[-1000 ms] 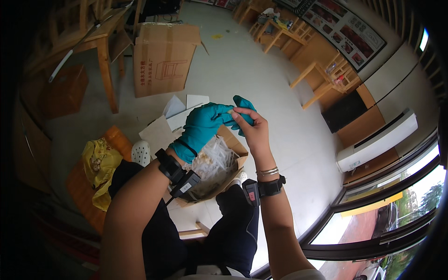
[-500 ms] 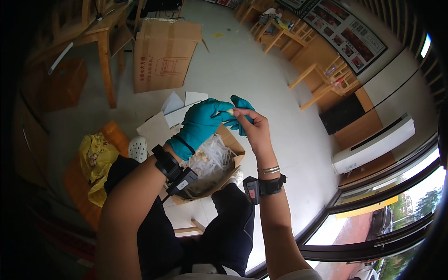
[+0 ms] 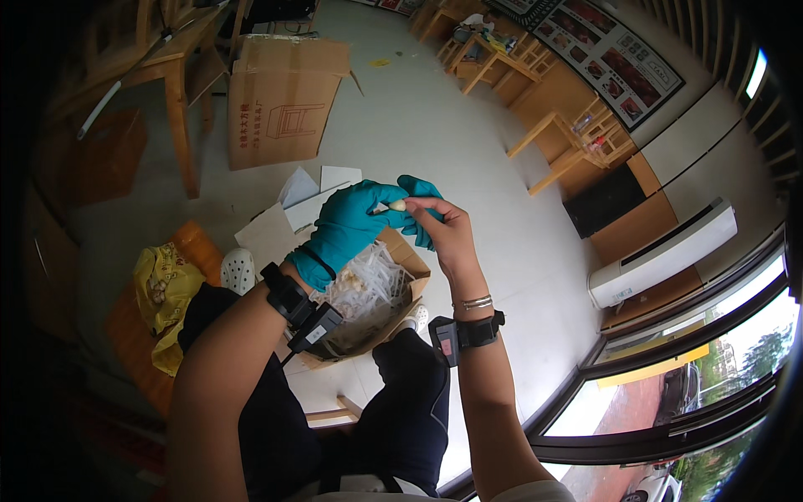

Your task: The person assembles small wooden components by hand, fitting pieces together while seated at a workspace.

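My left hand (image 3: pixel 350 219) wears a teal rubber glove and is closed on a small pale yellow-white piece that looks like a garlic clove (image 3: pixel 396 205). On its other side, the bare thumb and forefinger of my right hand (image 3: pixel 446 227) pinch the same clove. Some teal glove fingers show behind the right fingertips. Below both hands an open cardboard box (image 3: pixel 421 280) holds a heap of thin white strips and a few pale bits (image 3: pixel 355 274). A crumpled yellow bag (image 3: pixel 170 284) with small round pale brown things lies to the left.
The yellow bag rests on an orange-brown wooden surface (image 3: pixel 125 322). White card pieces (image 3: pixel 266 230) lie on the floor beyond the box. A large carton (image 3: pixel 288 105) and a wooden table (image 3: pixel 180 125) stand farther off. At right are a white air conditioner (image 3: pixel 661 253) and windows.
The whole view has shifted slightly, so things appear a little farther left. Both hands stay together, and more of the clove shows between the fingers.
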Demonstrator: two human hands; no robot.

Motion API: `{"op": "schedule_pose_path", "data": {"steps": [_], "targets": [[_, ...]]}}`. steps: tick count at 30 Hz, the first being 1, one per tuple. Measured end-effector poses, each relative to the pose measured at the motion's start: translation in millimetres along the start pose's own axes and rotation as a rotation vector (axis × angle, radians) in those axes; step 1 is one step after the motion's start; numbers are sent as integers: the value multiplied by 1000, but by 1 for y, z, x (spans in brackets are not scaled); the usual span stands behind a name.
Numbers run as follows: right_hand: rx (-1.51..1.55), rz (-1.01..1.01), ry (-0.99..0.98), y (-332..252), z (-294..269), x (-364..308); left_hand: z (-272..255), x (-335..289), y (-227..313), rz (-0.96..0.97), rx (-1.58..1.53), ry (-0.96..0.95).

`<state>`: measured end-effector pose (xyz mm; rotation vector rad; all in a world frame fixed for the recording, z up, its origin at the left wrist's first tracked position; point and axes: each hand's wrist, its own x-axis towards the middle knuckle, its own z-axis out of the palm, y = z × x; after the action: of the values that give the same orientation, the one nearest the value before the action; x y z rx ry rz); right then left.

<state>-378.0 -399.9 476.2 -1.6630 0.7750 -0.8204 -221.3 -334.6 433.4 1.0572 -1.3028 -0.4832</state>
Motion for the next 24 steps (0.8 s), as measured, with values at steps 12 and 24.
{"op": "schedule_pose_path", "data": {"steps": [12, 24], "targets": [[-118, -82, 21, -8, 3, -2, 5, 3, -5, 42, -61, 52], [-164, -130, 0, -15, 7, -6, 1, 0, 9, 6, -31, 4]]}}
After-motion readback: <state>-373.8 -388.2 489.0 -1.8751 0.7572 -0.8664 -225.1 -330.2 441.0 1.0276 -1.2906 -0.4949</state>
